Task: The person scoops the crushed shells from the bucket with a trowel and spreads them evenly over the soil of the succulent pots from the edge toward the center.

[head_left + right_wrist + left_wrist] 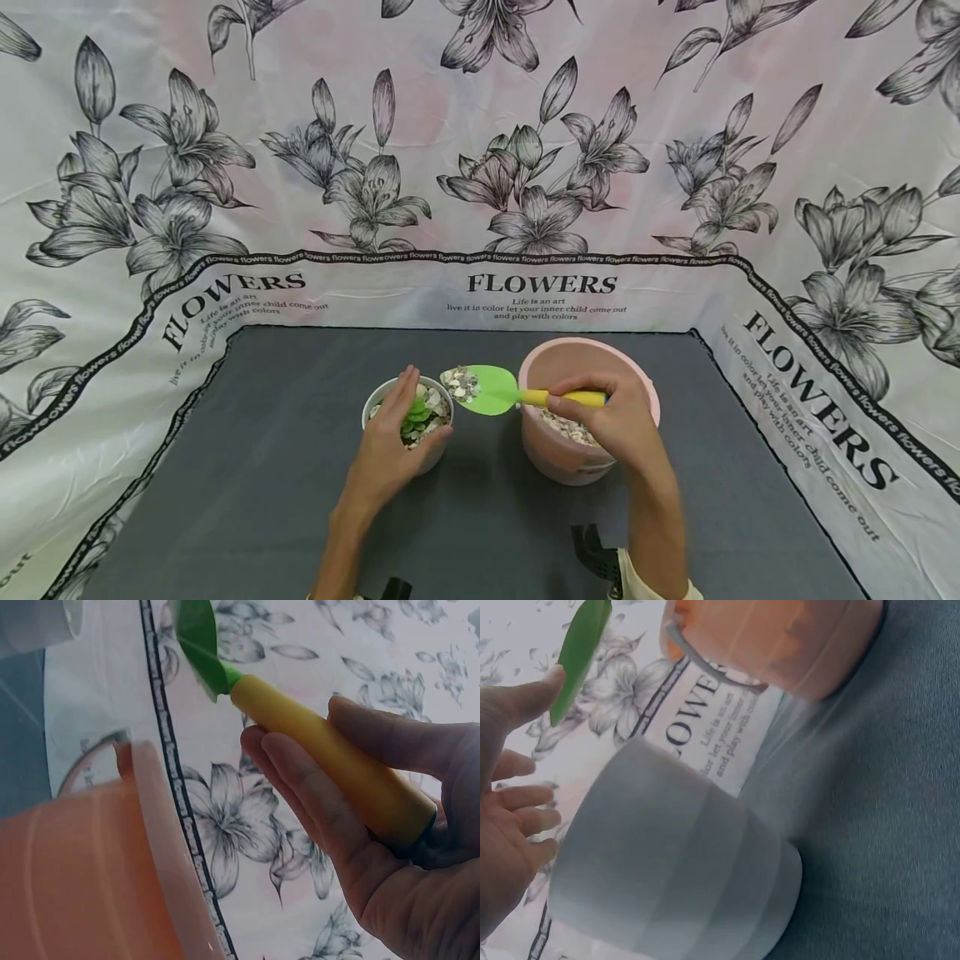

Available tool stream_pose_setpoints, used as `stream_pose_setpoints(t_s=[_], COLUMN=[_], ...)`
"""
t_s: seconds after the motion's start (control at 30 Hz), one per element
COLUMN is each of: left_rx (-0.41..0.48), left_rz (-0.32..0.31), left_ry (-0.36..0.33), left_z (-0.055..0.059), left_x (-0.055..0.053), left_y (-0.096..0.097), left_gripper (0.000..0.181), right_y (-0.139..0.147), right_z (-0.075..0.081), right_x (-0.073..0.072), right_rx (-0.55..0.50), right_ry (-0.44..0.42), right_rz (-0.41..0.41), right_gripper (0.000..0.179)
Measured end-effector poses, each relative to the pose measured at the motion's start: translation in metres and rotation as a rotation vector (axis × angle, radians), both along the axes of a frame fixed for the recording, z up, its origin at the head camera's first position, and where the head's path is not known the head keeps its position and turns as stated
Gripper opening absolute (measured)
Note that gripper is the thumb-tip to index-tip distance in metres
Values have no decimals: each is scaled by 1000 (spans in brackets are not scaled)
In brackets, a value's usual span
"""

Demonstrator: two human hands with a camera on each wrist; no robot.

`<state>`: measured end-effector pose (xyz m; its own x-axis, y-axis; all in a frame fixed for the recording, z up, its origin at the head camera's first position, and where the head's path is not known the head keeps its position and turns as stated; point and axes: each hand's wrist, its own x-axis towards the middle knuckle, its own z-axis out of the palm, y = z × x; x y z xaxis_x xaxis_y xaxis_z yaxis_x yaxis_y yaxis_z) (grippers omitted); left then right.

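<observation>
A hand trowel with a green blade and yellow handle is gripped by my right hand, thumb on one side of the handle and fingers on the other. Pale pebbles lie at the blade's tip, right by the rim of a small white pot. In that pot a green succulent sits among whitish stones. My left hand reaches over the pot, fingers extended across its far side and thumb toward the near right rim. It partly hides the plant.
A larger pink bucket holding more pebbles stands to the right, under my right hand. Its grey handle shows in the left wrist view. Dark grey cloth covers the table, and a flower-printed sheet surrounds it.
</observation>
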<state>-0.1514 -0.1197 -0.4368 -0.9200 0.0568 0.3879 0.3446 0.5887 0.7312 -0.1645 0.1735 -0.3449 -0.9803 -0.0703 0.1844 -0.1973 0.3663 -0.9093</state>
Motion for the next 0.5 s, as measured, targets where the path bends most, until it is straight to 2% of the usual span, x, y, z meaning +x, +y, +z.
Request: stream_pose_setpoints(t_s=[0.2, 0.33, 0.5], left_rx=[-6, -3, 4], left_rz=[32, 50, 78], left_ry=[8, 11, -4], left_z=[-6, -12, -28], left_x=[-1, -1, -2], left_y=[-12, -23, -36], left_gripper=[96, 99, 100], right_y=[-18, -32, -48], right_z=[-5, -9, -11], right_x=[-5, -7, -9], right_rx=[67, 68, 37], right_ry=[13, 12, -4], right_rz=[29, 71, 119], right_gripper=[10, 10, 8])
